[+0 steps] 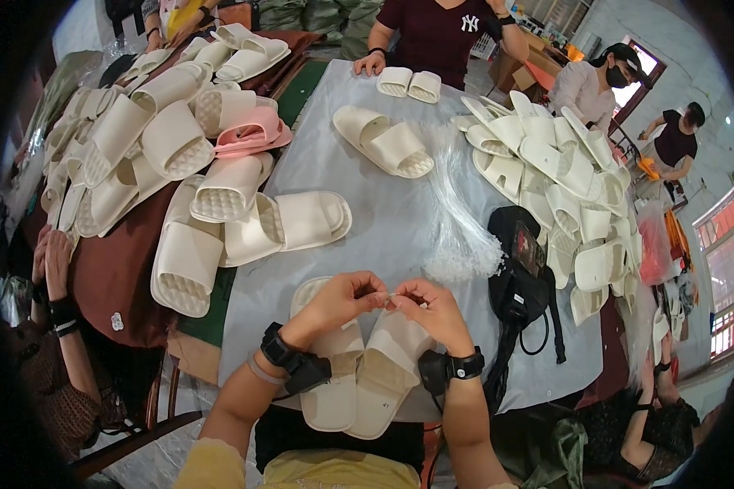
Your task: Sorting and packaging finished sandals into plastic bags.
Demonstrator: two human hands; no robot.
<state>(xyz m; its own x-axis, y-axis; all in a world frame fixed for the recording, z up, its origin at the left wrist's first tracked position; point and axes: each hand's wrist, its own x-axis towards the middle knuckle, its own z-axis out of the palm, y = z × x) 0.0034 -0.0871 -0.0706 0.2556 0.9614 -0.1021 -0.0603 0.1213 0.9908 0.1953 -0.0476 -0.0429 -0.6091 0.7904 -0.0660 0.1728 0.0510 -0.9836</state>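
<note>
Grey table (367, 204), hands over cream slippers (359, 367)

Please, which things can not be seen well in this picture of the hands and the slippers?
- Head view: the small item pinched between left hand and right hand is too small to tell.
- The pair of cream slippers is partly covered by both hands and wrists.
- The black bag is too dark to show detail.
- The clear plastic strands blur into one bundle.
</note>
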